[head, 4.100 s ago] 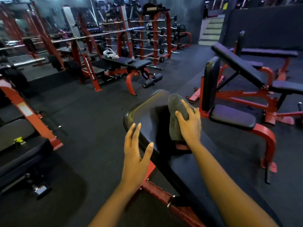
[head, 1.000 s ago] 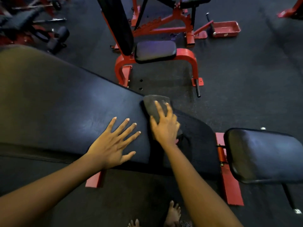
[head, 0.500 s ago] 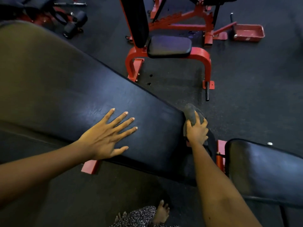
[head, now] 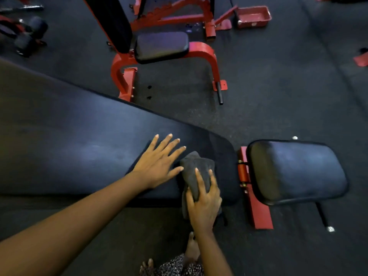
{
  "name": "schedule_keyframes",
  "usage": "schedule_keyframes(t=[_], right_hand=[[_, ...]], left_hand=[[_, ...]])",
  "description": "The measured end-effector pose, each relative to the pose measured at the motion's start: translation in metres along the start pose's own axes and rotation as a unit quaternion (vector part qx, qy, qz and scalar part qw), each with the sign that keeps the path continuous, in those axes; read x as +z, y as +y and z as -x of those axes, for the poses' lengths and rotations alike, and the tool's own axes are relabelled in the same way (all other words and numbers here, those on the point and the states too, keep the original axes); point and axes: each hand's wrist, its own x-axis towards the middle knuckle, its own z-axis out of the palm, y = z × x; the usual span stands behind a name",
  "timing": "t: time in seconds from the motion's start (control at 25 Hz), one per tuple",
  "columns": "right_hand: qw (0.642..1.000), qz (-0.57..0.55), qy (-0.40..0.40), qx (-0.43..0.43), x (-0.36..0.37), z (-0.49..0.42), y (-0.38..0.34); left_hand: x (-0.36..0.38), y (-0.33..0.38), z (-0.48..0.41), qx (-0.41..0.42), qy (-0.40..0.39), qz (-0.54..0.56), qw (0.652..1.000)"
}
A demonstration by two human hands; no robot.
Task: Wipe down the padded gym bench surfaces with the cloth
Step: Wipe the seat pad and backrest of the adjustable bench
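A long black padded backrest (head: 79, 140) runs from the left edge toward the middle. Its separate black seat pad (head: 296, 170) lies to the right, joined by a red frame (head: 256, 206). A dark grey cloth (head: 196, 172) lies on the near right end of the backrest. My right hand (head: 205, 204) presses on the cloth, fingers curled over it at the pad's near edge. My left hand (head: 159, 162) rests flat on the backrest, fingers spread, just left of the cloth.
A second red-framed bench with a black seat (head: 161, 44) stands beyond on the dark rubber floor. A red tray-like foot (head: 253, 15) sits at the back right. Foam rollers (head: 29, 34) are at the far left. My bare feet (head: 191, 250) are below.
My right hand has drawn the cloth from the backrest's far right edge across to its near edge. My left hand has slid right along the pad, close to the cloth.
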Motion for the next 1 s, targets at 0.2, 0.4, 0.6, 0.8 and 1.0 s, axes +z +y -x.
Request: schedule_keyframes(t=[0.2,0.4,0.6,0.8,1.0], right_hand=[[0.997,-0.026,0.031,0.063,-0.001,-0.026,0.055],[0.967,-0.085,0.044,0.235,0.004,-0.059,0.139],[0.930,-0.105,-0.043,0.350,-0.003,-0.097,0.184],[0.958,-0.137,0.008,0.250,-0.026,-0.107,0.135],[0.995,0.034,-0.089,-0.035,0.004,-0.122,0.046]], left_hand=[[0.036,0.021,-0.046,0.058,-0.058,-0.054,0.995],[0.048,0.024,-0.048,0.062,-0.080,-0.083,0.991],[0.052,0.026,-0.050,0.060,-0.067,-0.080,0.993],[0.054,0.026,-0.050,0.060,-0.070,-0.087,0.992],[0.057,0.024,-0.051,0.079,-0.056,-0.100,0.990]])
